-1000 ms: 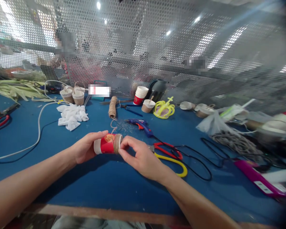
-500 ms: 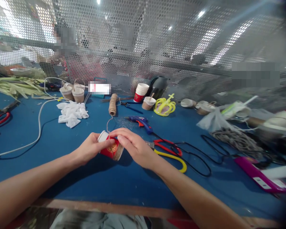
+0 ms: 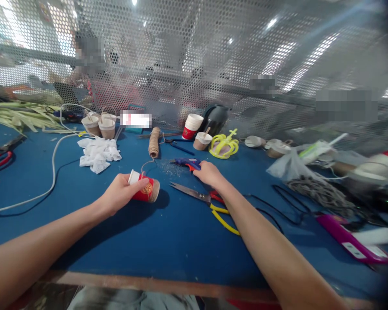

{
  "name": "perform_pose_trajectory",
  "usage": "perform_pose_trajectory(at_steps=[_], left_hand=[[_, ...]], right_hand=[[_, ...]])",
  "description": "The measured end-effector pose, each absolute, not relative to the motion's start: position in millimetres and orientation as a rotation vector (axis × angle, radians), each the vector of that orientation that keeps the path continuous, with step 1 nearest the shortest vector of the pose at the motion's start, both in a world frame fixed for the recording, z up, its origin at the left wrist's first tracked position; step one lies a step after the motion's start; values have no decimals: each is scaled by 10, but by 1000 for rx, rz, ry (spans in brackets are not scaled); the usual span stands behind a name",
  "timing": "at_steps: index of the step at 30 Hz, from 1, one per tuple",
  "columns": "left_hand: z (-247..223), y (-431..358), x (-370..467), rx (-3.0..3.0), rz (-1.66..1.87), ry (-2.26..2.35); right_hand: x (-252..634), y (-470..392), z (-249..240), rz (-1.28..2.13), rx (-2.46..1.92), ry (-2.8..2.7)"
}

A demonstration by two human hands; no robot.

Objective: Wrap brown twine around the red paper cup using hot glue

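Observation:
My left hand (image 3: 121, 193) is closed round a red and white paper cup (image 3: 148, 189), tilted on its side, its right end wrapped in brown twine. A strand runs up from the cup to a twine spool (image 3: 154, 143) on the table. My right hand (image 3: 208, 173) has its fingers round the handle of a blue glue gun (image 3: 186, 162) lying on the table, nozzle to the left. Scissors (image 3: 194, 193) with red and yellow handles lie partly beneath my right forearm.
White crumpled cloth (image 3: 99, 154), twine-wrapped cups (image 3: 106, 127) and stacked cups (image 3: 193, 125) stand farther back. A yellow crown-like piece (image 3: 224, 145) sits right of them. A black cord and a purple power strip (image 3: 352, 241) lie at right. Perforated metal (image 3: 168, 56) rises behind the blue table (image 3: 181, 249).
My right hand has left the cup, moved right and up, and taken hold of the glue gun. In my left hand, the cup has shifted slightly left and up.

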State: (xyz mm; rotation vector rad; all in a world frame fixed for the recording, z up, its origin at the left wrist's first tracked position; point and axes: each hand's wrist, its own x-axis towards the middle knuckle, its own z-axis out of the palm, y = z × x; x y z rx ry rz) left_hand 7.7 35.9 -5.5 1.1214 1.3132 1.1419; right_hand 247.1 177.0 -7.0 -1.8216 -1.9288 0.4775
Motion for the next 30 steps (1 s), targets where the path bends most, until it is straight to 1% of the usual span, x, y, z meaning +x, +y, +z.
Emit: perform_pose_trajectory(at_steps=[4, 9, 10, 13, 17, 19, 24, 30], left_hand=[[-28, 383, 51, 1150, 1140, 1363], [-33, 404, 24, 1241, 1095, 1439], [-43, 411, 16, 1260, 1081, 1454], [-61, 435, -8, 1284, 1064, 1467], [-23, 452, -5, 1259, 1076, 1489], [-1, 455, 4, 1244, 1064, 1495], [-34, 482, -5, 1300, 1035, 1483], [-112, 530, -44, 1348, 1015, 1484]], right_hand=[[2409, 1574, 62, 684, -1705, -1857], [2353, 1049, 390, 1078, -1449, -1872], [2338, 941, 438, 1114, -1430, -1885], [2279, 680, 506, 1084, -1421, -1966], [2201, 515, 460, 1106, -1447, -2072], [2180, 492, 413, 1042, -1428, -2112], [2174, 487, 330, 793, -1173, -2269], [2150, 446, 315, 684, -1109, -2319]])
